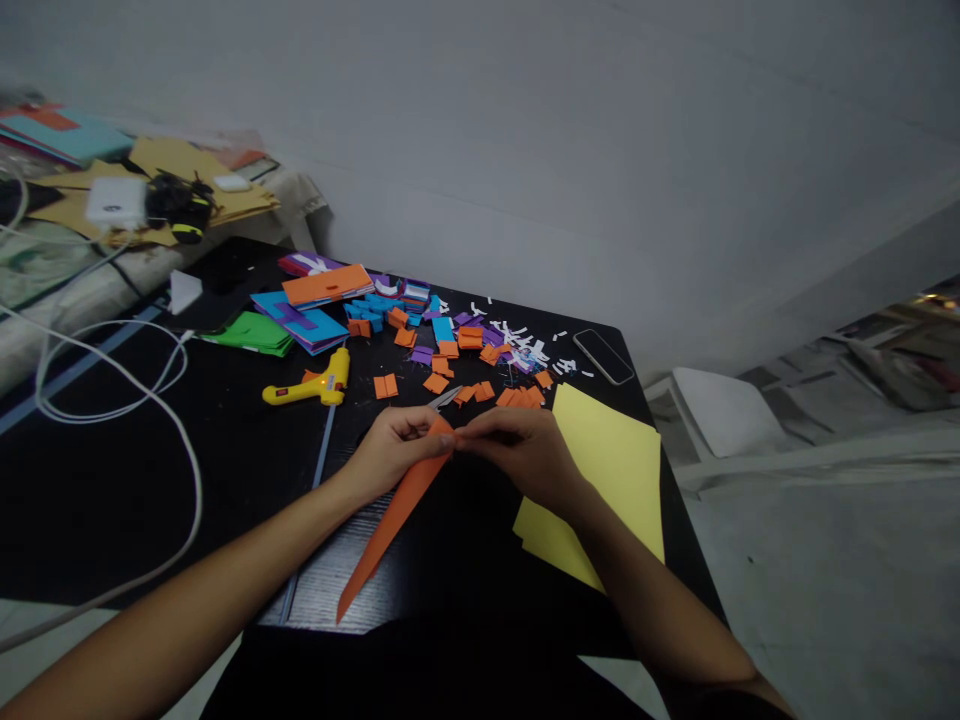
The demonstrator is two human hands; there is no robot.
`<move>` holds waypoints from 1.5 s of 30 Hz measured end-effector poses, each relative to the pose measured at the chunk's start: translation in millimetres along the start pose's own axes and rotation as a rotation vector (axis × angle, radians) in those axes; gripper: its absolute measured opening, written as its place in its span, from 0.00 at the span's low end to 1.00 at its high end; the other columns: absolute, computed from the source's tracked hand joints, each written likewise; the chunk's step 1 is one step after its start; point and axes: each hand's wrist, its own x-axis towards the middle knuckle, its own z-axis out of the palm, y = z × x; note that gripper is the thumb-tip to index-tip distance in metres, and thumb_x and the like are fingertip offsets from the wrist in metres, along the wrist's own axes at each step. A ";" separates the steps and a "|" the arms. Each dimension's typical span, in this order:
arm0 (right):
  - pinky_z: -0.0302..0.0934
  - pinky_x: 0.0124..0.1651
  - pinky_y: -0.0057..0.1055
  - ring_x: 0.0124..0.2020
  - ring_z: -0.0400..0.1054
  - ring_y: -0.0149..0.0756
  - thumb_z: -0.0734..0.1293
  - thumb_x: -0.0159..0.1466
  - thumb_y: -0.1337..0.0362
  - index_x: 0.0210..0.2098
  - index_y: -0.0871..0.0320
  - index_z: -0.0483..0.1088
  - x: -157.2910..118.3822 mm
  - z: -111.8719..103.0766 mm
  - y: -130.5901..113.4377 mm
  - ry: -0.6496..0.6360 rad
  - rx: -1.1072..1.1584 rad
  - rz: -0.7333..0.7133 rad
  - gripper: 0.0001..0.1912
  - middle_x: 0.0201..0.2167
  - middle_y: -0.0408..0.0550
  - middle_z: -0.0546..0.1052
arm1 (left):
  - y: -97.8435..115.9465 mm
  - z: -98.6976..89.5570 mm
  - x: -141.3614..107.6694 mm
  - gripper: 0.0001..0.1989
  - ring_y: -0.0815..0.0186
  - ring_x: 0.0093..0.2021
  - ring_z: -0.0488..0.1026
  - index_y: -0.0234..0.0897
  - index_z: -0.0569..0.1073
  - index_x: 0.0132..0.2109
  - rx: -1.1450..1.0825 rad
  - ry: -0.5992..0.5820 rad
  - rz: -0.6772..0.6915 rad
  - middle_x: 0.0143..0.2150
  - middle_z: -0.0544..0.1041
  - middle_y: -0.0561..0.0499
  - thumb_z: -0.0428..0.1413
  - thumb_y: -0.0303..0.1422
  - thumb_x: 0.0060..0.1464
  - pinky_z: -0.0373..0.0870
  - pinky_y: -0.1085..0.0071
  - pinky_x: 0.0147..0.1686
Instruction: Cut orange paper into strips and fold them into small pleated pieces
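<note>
My left hand grips an orange sheet of paper near its top corner, thumb pressed on the front. The sheet hangs in a long narrow shape down toward the table's front edge. At that same corner my right hand is closed in a pinch, its fingertips meeting the left thumb; what lies between them is too small to make out. Just beyond the hands are scissors, partly hidden by the left hand. Yellow sheets lie under and beside my right forearm.
A yellow glue gun lies left of the hands. Several small folded orange pieces and white paper scraps are scattered beyond. A phone rests at the back right. A white cable loops across the left side.
</note>
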 end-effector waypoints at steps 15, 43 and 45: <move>0.72 0.40 0.33 0.35 0.79 0.37 0.77 0.61 0.63 0.38 0.52 0.82 1.7 -4.3 2.0 -0.010 -0.019 -0.008 0.04 0.34 0.44 0.84 | 1.2 0.0 0.7 0.12 0.74 0.23 0.65 0.33 0.79 0.29 -0.042 0.018 -0.021 0.24 0.74 0.55 0.68 0.38 0.49 0.58 0.78 0.24; 0.66 0.29 0.28 0.24 0.72 0.32 0.72 0.63 0.58 0.32 0.57 0.73 3.3 0.9 -2.4 -0.158 0.150 0.286 0.09 0.23 0.42 0.77 | 3.2 4.7 -0.1 0.13 0.73 0.23 0.63 0.33 0.76 0.28 0.055 -0.017 0.027 0.22 0.71 0.56 0.66 0.38 0.52 0.58 0.77 0.24; 0.65 0.28 0.28 0.23 0.72 0.31 0.71 0.62 0.59 0.32 0.57 0.72 3.6 0.4 -2.8 -0.163 0.157 0.302 0.08 0.23 0.41 0.76 | 4.3 4.0 0.1 0.13 0.73 0.23 0.63 0.34 0.76 0.28 0.089 -0.010 0.040 0.23 0.72 0.56 0.64 0.39 0.54 0.59 0.76 0.25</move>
